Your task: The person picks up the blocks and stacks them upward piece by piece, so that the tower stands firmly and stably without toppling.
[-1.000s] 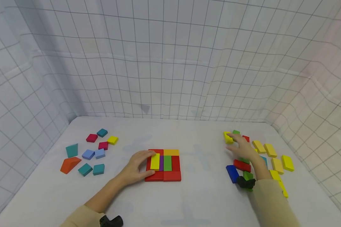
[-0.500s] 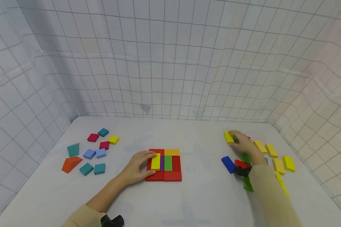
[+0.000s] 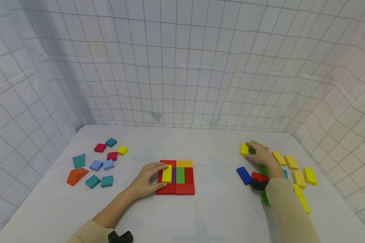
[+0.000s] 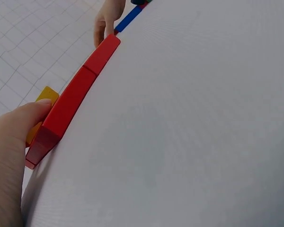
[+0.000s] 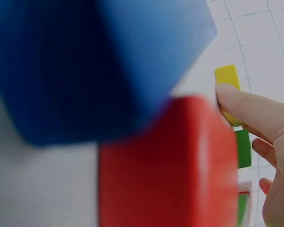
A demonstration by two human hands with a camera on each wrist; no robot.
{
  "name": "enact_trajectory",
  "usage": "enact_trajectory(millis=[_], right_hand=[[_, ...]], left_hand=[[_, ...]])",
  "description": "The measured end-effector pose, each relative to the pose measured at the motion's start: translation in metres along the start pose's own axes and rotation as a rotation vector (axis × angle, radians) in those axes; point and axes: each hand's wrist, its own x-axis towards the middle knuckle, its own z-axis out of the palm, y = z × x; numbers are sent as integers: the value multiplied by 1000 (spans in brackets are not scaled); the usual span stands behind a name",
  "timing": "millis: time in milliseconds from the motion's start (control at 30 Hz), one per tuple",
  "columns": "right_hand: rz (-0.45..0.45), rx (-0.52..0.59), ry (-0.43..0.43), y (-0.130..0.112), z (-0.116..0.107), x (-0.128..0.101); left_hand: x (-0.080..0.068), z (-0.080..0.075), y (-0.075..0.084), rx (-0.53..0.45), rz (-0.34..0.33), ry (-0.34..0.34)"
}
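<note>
Ten loose pieces lie at far L, a teal wedge [image 3: 78, 161] & orange block [image 3: 77, 176] outermost, small blue, teal, crimson & yellow ones beside; spread prob. so each can be picked up on its own. Next, the L hand [image 3: 144, 180]: thumb at the near end, fingers at the far end, pinching the central yellow block [image 3: 167, 174] at the L side of the assembly [image 3: 185, 189], approx. mid-table. I'd say it's steadying that bit, esp. as the neighbours sit so tight: purple strip [image 3: 173, 175] just R of it, then green block [image 3: 180, 175], red pieces round the edge, orange bar [image 3: 184, 163] at back R. Can't tell if the yellow sits in or on top. Well apart, R hand [image 3: 260, 157] has thumb & fingertips closed on the far yellow block [image 3: 244, 149], poss. held by its edge to keep off the green next to it. Under & about that arm: blue block [image 3: 244, 176], red block [image 3: 260, 176], green wedge [image 3: 265, 199], then pale yellow blocks [image 3: 298, 179] further R, loosely grouped by colour. Surface: plain white tbl [image 3: 213, 209], smooth-looking, w/ faint grey marks. Room: white sheeting w/ dark grid lines [image 3: 182, 67] hung at back & both sides, slightly rippled.
</note>
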Motion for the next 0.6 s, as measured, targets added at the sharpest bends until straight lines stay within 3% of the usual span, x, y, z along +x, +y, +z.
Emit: enact_trajectory(millis=[133,300,600], right_hand=[[-42,77,12,-17,-5,-1],[-212,167,53,-58,-4,-4],[-466,313,8,-133,37,-25]], left_hand=[[-1,0,0,1,-7,-3],[-1,-1,0,1,0,4],[-1,0,-1,-8,8,7]])
